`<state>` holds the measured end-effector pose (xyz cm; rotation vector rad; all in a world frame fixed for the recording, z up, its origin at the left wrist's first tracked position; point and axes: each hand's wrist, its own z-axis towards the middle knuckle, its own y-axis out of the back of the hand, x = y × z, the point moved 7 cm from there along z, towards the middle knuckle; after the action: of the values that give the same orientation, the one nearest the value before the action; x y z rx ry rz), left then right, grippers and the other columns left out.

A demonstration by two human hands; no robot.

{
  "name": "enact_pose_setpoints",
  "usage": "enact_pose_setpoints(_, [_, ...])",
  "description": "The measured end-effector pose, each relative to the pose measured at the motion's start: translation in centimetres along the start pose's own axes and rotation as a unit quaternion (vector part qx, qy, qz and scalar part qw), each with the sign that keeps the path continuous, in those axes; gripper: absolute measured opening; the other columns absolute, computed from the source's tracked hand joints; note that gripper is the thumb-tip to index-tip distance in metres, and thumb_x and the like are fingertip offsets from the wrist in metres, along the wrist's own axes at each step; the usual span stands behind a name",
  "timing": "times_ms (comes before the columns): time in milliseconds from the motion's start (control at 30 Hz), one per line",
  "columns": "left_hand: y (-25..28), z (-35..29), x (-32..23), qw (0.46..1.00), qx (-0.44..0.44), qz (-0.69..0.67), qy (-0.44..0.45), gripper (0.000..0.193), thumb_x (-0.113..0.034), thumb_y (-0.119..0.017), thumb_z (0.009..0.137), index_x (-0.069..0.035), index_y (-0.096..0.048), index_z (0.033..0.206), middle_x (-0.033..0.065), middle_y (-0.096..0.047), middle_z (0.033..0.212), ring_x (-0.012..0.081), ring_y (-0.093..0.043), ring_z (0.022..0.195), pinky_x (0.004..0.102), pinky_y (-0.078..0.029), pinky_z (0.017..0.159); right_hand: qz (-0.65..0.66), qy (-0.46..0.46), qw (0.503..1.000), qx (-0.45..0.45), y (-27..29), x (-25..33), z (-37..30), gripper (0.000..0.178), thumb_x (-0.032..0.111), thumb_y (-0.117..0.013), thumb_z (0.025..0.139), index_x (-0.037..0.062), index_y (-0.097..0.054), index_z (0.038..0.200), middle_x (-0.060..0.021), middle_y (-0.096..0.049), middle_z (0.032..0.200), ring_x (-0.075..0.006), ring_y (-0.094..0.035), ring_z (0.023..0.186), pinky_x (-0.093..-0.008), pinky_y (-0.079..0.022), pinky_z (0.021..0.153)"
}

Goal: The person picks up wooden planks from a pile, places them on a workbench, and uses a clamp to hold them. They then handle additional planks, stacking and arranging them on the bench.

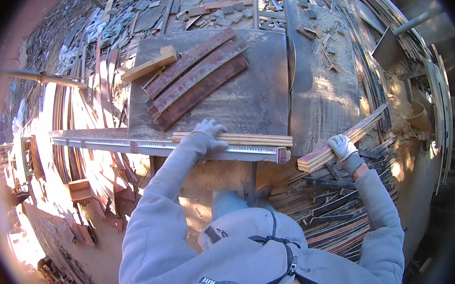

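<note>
Long strips, loose ends: tip & pinch risk

OK, live: pale, layered plywood strip [259,139] lies along the near edge of the table, right behind the white graduated ruler [249,150]. L hand [206,135], white-gloved, sits over it, fingers spread & slightly bent; can't make out from my feed whether they pinch it. If it's only light pressure, a bump could skew the strip off the ruler line.

R hand [341,146], also gloved, has fingers curled round a thick tan bundle of layered wood strips [317,159], off the table's R corner. One-handed hold on a long load: I'd worry abt tipping, or layers sliding apart if grip slackens. Dropped, it'd hit the dark, messy offcut pile [344,202].

Further out, three reddish-brown boards [200,72] on the dark, flat tabletop [265,75]; a knock cd shift them.
</note>
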<state>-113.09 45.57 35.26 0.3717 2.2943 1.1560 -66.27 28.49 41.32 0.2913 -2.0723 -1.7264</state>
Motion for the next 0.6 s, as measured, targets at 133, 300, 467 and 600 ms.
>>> enact_pose_setpoints(133, [1.0,-0.3,-2.2,0.998,-0.026,-0.041,-0.034,0.053,-0.053,-0.073,0.093,-0.016,-0.069,0.13,0.0155,-0.067,0.129,0.0373,-0.059,0.125,0.0491,-0.048,0.109,0.024,-0.009,1.0,-0.015,4.9,-3.3,3.0,0.047,0.004,-0.071,0.074,0.0062,-0.061,0.12,-0.0159,-0.064,0.117,-0.0393,-0.063,0.111,-0.0483,-0.051,0.1])
enact_pose_setpoints(300, [3.9,-1.2,-5.3,0.996,-0.082,-0.022,-0.04,0.044,-0.046,-0.072,0.095,-0.012,-0.068,0.122,0.0149,-0.069,0.113,0.0367,-0.066,0.107,0.0477,-0.052,0.096,0.015,0.0,1.0,-0.005,7.7,-6.8,4.9,0.046,0.002,-0.068,0.076,0.0062,-0.06,0.121,-0.0162,-0.064,0.117,-0.0394,-0.062,0.113,-0.0485,-0.051,0.1])
enact_pose_setpoints(467, [13.7,0.3,1.0,0.97,-0.232,0.03,0.071,0.054,-0.046,-0.075,0.092,-0.01,-0.063,0.129,0.0114,-0.066,0.114,0.0348,-0.062,0.107,0.0484,-0.048,0.1,-0.019,0.009,1.0,-0.006,8.5,-7.8,8.2,0.035,0.007,-0.066,0.079,0.0062,-0.061,0.114,-0.0156,-0.063,0.107,-0.0375,-0.062,0.105,-0.0465,-0.051,0.094])
enact_pose_setpoints(600, [18.1,-0.1,1.1,0.93,-0.306,0.168,0.111,0.075,-0.051,-0.078,0.088,-0.005,-0.058,0.144,0.0169,-0.061,0.141,0.0394,-0.055,0.133,0.0544,-0.037,0.119,-0.041,0.007,0.998,0.047,7.8,-5.3,12.1,0.029,0.011,-0.066,0.084,0.0074,-0.063,0.112,-0.0147,-0.065,0.105,-0.0346,-0.064,0.104,-0.045,-0.051,0.092])
